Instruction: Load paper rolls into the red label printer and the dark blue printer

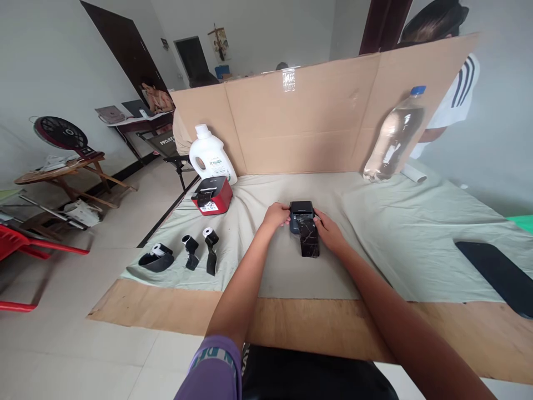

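Observation:
A small black label printer (301, 213) sits on the pale cloth (375, 244) in the middle of the table, with a dark strip of printed paper (308, 241) hanging out toward me. My left hand (275, 215) grips the printer's left side with curled fingers. My right hand (328, 229) holds its right side, thumb near the strip.
A red printer (211, 196) and a white detergent jug (210, 155) stand at the back left. Three dark paper rolls (190, 251) lie at the left. A clear plastic bottle (393, 139) leans on the cardboard screen (316, 116). A black flat object (495, 272) lies right. Other people are behind the screen.

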Tool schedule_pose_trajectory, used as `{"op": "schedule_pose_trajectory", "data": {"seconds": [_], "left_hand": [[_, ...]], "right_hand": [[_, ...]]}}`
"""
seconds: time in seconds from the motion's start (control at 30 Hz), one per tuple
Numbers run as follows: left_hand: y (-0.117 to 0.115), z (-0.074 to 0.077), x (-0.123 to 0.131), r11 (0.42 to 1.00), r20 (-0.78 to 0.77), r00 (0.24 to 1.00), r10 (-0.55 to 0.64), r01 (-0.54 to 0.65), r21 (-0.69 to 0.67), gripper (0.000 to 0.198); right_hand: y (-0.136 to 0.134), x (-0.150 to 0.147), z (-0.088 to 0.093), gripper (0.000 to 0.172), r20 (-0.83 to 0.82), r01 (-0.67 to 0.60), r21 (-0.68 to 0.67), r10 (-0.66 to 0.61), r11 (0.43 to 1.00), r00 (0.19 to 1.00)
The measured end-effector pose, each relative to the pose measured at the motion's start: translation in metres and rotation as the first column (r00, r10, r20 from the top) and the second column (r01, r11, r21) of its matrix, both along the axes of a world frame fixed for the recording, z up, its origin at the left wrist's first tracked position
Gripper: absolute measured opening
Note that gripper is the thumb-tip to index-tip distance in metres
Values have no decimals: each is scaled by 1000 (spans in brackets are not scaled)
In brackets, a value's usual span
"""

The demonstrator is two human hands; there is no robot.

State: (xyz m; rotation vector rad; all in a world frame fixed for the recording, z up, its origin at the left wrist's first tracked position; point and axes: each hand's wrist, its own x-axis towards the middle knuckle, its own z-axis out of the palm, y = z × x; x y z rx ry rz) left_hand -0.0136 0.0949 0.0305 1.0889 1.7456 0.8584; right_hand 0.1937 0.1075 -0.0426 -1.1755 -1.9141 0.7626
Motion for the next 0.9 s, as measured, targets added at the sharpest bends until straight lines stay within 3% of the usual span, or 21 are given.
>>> {"op": "schedule_pose_trajectory", "data": {"seconds": [0.53,0.77,0.9], "left_hand": [[3,-1,0,998,-15,1000,5,-4,65,46],[9,-20,0,986,-3,1000,-20,20,163,57],[15,-34,-1,988,20,999,-42,39,148,55]], "right_hand": [[3,1,-2,55,-5,-21,36,21,999,1000],[3,0,-3,57,3,-19,28,19,999,1000],[4,0,-4,56,6,-15,9,15,1000,1000]]}}
